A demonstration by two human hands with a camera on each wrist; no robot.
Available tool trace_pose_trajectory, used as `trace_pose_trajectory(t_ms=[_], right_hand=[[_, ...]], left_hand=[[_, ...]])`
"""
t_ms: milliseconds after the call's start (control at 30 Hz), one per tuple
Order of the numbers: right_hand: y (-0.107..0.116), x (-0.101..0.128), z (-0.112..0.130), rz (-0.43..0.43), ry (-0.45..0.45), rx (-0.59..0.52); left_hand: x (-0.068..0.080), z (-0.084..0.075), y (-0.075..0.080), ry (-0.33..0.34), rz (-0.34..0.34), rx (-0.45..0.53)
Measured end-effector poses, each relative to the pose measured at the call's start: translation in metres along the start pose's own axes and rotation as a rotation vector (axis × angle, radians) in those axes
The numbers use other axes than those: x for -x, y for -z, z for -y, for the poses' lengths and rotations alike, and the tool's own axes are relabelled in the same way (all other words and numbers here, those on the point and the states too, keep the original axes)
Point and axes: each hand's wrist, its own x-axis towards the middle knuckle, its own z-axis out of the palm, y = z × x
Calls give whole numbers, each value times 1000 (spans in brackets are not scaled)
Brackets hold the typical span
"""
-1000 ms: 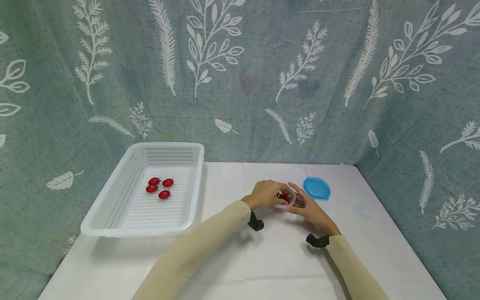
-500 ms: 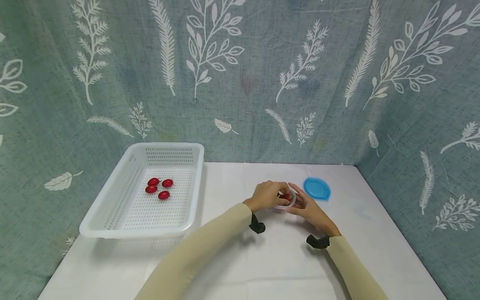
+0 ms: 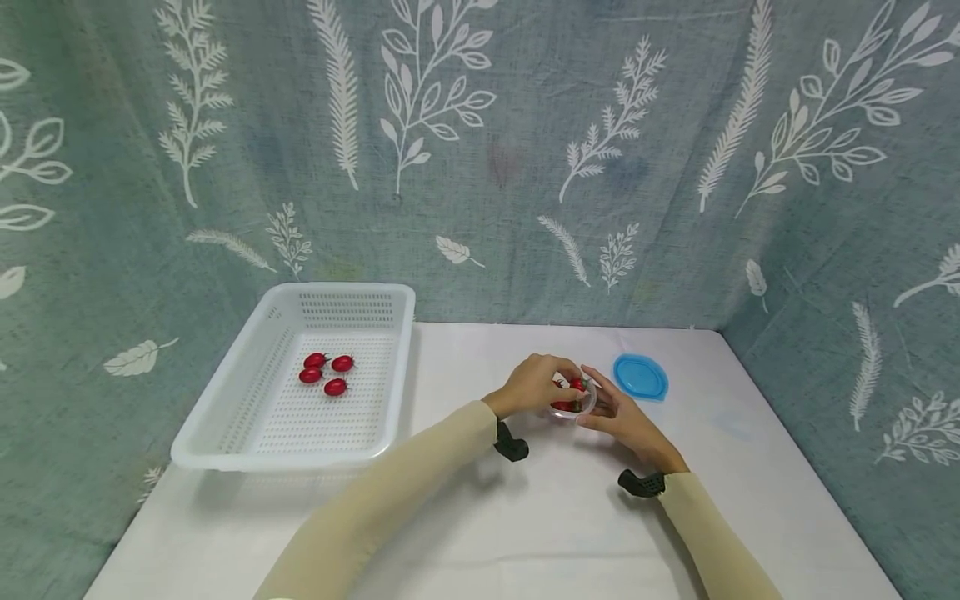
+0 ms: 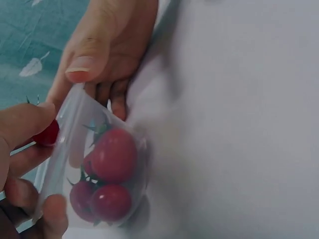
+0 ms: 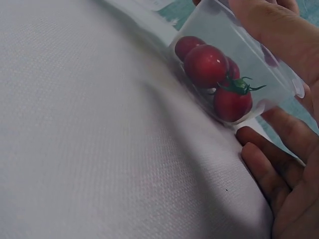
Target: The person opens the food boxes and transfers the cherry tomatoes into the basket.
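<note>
My left hand (image 3: pixel 531 383) reaches over the mouth of a small clear plastic tub (image 5: pixel 227 32). Between its thumb and fingers it pinches a red cherry tomato (image 4: pixel 48 133), level with the tub's rim. Other fingertips of this hand lie against the near side of the rim. My right hand (image 3: pixel 621 421) grips the tub from the right, its thumb on the rim and some lower fingers near the tablecloth. Inside the tub sit several cherry tomatoes (image 4: pixel 114 154) with green stems, seen through the wall in both wrist views.
A white perforated basket (image 3: pixel 187 417) stands at the left, with several cherry tomatoes (image 3: pixel 335 387) on its floor. Behind my right hand lies a blue lid (image 3: pixel 641 377) on the white tablecloth (image 3: pixel 555 525). A leaf-patterned curtain (image 3: pixel 510 250) closes off the back and sides.
My left hand's fingers have lifted slightly at the tub's mouth, and more red tomatoes show inside it. The right hand keeps its hold. The head view has shifted a little.
</note>
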Motion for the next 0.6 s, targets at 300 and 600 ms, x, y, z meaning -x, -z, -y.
trace_pose_trajectory(t_ms=[300, 600], right_hand=[[-3, -1, 1, -5, 6, 1], [0, -1, -2, 1, 37, -11]], left_hand=[[7, -2, 25, -27, 23, -4], [23, 4, 62, -56, -33, -25]])
